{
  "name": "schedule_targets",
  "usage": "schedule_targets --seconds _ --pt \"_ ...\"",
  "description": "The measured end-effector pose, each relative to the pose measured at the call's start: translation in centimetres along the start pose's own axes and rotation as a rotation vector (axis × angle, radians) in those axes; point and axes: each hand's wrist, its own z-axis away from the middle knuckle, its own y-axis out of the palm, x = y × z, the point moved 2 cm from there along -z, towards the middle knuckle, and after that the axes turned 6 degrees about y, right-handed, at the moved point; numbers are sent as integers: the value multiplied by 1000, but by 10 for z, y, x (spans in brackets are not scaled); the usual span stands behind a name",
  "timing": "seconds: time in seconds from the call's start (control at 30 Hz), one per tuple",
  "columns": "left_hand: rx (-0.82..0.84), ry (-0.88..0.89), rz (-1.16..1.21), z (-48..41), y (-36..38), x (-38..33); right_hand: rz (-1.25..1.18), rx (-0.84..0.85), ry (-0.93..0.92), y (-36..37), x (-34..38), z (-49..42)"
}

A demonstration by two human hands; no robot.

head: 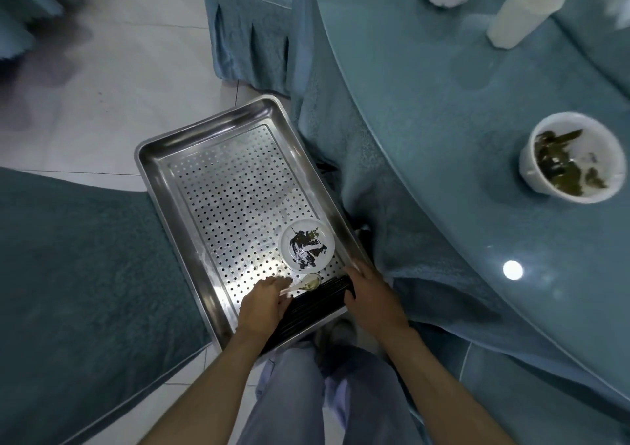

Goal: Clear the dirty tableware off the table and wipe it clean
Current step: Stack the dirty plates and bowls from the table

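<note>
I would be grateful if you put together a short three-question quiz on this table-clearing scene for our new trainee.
1. True or false: the small round white saucer, smeared with dark sauce, lies inside the perforated stainless-steel tray.
2. What does the left hand hold? A) a white ceramic soup spoon; B) a folded cloth; C) a glass bottle.
3. Fill in: the right hand grips one end of a bundle of ____.

Key: 1 true; 2 A; 3 black chopsticks.
</note>
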Motion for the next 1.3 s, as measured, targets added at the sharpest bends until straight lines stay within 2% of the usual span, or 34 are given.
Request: schedule_targets --seconds 0.13,0.33,0.53,0.67,0.83,1.03,1.3 --pt "-12 7 -52 28 -45 -32 50 -84 -31 -39 26 59" --pt "-13 114 -211 64 -158 -91 -41 -280 45 -147 70 150" --pt "-111 234 -352 95 -264 -151 -82 -442 123 -230 79 221" --pt "-154 336 -336 107 -310 -201 -126 -550 165 -257 68 251" --pt "-183 455 -308 98 -327 -254 -183 -621 235 -278 46 269" --pt "-108 556 -353 62 -312 -307 -240 -615 344 -299 0 259" --pt "-36 527 -427 -5 -284 -368 -347 -432 396 -330 -82 192"
